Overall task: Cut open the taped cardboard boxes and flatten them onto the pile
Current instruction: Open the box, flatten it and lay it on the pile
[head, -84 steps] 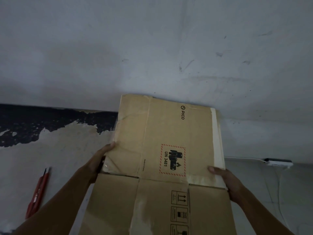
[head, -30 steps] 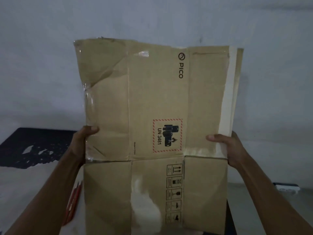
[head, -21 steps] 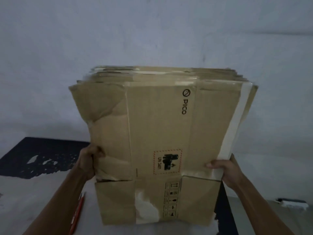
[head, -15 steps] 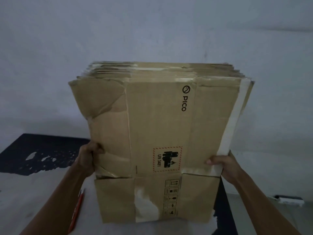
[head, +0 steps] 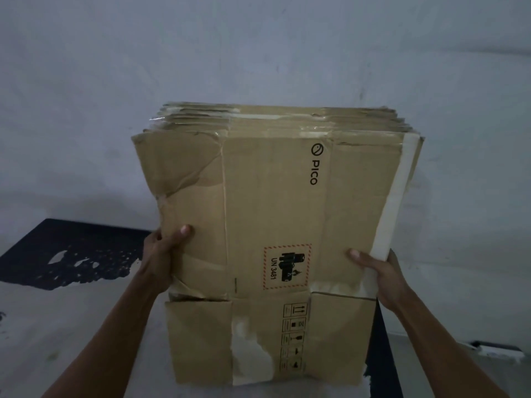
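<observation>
A flattened box sits frontmost on the pile of flat cardboard leaning toward a pale wall; L hand grips its creased left edge, thumb on the face; R hand pinches the right edge by a white tape strip, thumb in front; box shows "PICO" and a UN 3481 label; lower flap hangs w/ torn tape; dark patch at left; white plug strip low right.
</observation>
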